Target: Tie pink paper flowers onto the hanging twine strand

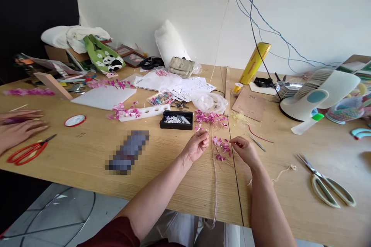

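My left hand [197, 146] is closed in a pinch above the table; what sits between its fingertips is too small to name. A pale twisted cord [215, 193] runs down beside it and over the table's front edge. My right hand [245, 151] is also pinched, its fingertips beside a loose cluster of pink flowers [222, 147] on the wood. Whatever those fingers hold is too fine to make out. Just beyond both hands lies a larger bunch of pink flowers [211, 118], next to a black tray [176, 120] of small white pieces.
Scissors with pale handles [324, 181] lie at right, near tweezers [257, 142] and a white fan [319, 92]. A blurred-out rectangle [127, 152] is left of my arm. At far left are another person's hands [21, 129] and red-handled scissors [30, 151].
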Demonstrator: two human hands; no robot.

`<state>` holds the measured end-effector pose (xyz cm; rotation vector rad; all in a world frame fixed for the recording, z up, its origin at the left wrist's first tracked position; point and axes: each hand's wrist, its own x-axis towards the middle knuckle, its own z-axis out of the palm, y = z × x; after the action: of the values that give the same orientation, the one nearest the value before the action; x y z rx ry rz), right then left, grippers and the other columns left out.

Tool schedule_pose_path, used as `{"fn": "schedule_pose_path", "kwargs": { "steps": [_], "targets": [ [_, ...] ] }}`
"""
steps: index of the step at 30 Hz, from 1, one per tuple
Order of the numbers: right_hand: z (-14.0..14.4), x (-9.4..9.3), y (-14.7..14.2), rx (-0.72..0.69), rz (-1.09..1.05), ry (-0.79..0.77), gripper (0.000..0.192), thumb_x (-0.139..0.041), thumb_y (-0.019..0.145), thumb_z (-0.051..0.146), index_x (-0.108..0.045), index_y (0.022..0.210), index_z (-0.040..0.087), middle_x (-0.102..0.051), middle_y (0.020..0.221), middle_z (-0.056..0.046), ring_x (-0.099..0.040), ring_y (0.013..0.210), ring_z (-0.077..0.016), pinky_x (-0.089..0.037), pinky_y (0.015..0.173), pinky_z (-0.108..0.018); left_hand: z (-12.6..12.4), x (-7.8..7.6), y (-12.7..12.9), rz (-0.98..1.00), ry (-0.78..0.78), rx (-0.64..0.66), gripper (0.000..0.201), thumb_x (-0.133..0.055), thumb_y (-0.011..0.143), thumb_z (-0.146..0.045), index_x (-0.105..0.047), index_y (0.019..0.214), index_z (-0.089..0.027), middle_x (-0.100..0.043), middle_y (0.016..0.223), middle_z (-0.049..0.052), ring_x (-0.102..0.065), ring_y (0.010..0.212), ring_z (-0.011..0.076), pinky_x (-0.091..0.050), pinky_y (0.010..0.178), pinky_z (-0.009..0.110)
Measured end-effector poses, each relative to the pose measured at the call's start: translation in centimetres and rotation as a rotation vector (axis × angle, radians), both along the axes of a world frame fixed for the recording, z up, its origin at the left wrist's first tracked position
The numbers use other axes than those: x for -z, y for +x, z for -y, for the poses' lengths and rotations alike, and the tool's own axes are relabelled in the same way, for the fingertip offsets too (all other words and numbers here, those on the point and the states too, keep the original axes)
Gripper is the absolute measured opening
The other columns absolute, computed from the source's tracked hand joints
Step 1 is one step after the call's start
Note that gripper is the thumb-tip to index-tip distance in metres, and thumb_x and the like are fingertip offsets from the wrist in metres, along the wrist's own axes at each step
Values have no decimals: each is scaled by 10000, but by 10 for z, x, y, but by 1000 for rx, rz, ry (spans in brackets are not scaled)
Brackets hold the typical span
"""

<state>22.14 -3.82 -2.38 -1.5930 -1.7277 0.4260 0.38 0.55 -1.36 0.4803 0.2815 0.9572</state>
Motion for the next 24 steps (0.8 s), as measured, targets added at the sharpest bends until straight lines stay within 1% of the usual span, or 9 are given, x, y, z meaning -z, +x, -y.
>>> {"fn": "schedule_pose_path", "kwargs": {
  "steps": [2, 4, 8, 10, 14, 16, 20, 24],
  "targets": [
    [0, 2, 4, 26, 27, -7, 187, -470, 721, 204, -656, 733, 198, -645, 767, -35, -558, 644, -144, -395, 588, -247, -1, 10, 2, 18, -43, 20, 195, -732, 596, -148, -582, 719, -127, -466, 624, -36, -383, 479, 1, -260, 423, 121],
    [-1, 4, 8, 91, 62, -13, 193, -459, 702, 198, -652, 712, 195, -644, 759, -37, -558, 641, -148, -395, 598, -254, -2, 15, 4, 30, -58, 36, 209, -735, 587, -138, -580, 725, -125, -462, 628, -35, -385, 481, 0, -262, 419, 114],
    [-6, 12, 8, 231, 80, -31, 206, -471, 724, 284, -654, 750, 192, -658, 761, -45, -574, 681, -172, -405, 634, -270, -7, 19, 8, 28, -37, 32, 218, -732, 592, -136, -582, 750, -130, -468, 627, -35, -388, 476, 1, -262, 419, 112],
    [-9, 15, 4, 239, 77, -59, 227, -478, 740, 336, -656, 767, 199, -669, 784, -46, -585, 711, -179, -407, 653, -271, -8, 20, 10, 15, -16, 37, 208, -732, 595, -144, -577, 733, -125, -471, 622, -32, -386, 473, 3, -255, 416, 115],
    [-15, 18, -5, 189, 155, -102, 259, -471, 766, 396, -655, 785, 214, -670, 808, -47, -586, 727, -181, -393, 654, -274, -8, 21, 15, -26, 26, 74, 213, -739, 592, -164, -575, 721, -121, -469, 597, -31, -403, 480, 16, -248, 424, 129],
    [-18, 19, -8, 192, 209, -118, 230, -482, 762, 384, -645, 759, 222, -663, 773, -39, -577, 696, -176, -377, 621, -269, -8, 21, 16, -43, 50, 87, 214, -740, 594, -172, -577, 724, -121, -473, 590, -30, -414, 483, 22, -250, 430, 137],
    [-23, 22, -9, 245, 262, -139, 133, -538, 716, 336, -608, 682, 228, -634, 672, -15, -540, 600, -154, -313, 521, -241, -8, 22, 17, -80, 74, 86, 232, -753, 576, -184, -575, 705, -110, -511, 622, -17, -427, 484, 20, -244, 428, 147],
    [-25, 25, -7, 255, 242, -146, 137, -532, 709, 320, -580, 622, 224, -607, 612, -2, -515, 560, -142, -282, 496, -233, -8, 24, 18, -103, 82, 105, 234, -753, 572, -177, -583, 717, -109, -541, 657, -6, -438, 485, 19, -240, 426, 147]
  ]
}}
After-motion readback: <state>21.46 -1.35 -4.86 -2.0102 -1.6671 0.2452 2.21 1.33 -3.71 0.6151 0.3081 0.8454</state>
